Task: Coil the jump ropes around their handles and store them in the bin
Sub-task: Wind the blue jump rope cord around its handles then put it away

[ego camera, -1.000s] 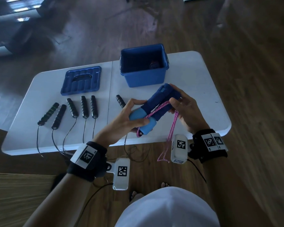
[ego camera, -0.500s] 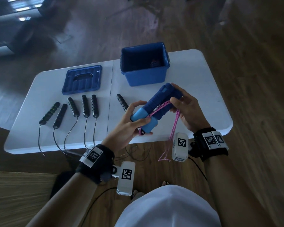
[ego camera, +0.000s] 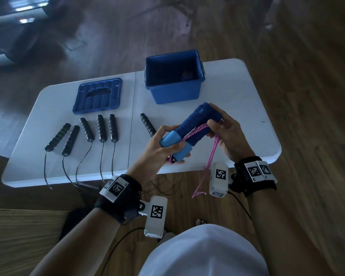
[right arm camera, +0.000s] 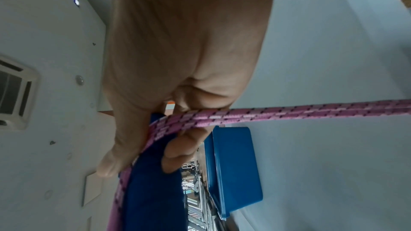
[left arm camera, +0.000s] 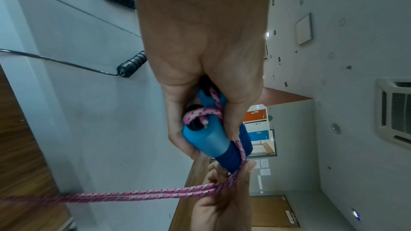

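Observation:
Two blue jump-rope handles (ego camera: pixel 195 124) lie side by side in both hands above the table's front edge. My left hand (ego camera: pixel 163 144) grips their light-blue ends (left arm camera: pixel 206 138). My right hand (ego camera: pixel 223 132) holds the dark far ends and pinches the doubled pink rope (ego camera: pixel 212 154), which runs along the handles (right arm camera: pixel 153 191) and hangs down past the table edge. In the right wrist view the pink rope (right arm camera: pixel 289 111) passes under my fingers. The open blue bin (ego camera: pixel 174 76) stands behind, with something dark inside.
The blue bin lid (ego camera: pixel 98 95) lies at the back left of the white table (ego camera: pixel 237 100). Several black rope handles (ego camera: pixel 101 128) lie in a row on the left, their thin cords hanging over the front edge. One more black handle (ego camera: pixel 147 124) lies near my left hand.
Both hands and the blue handles have stayed nearly in place. The pink rope still hangs from my right hand; the camera view shifted slightly.

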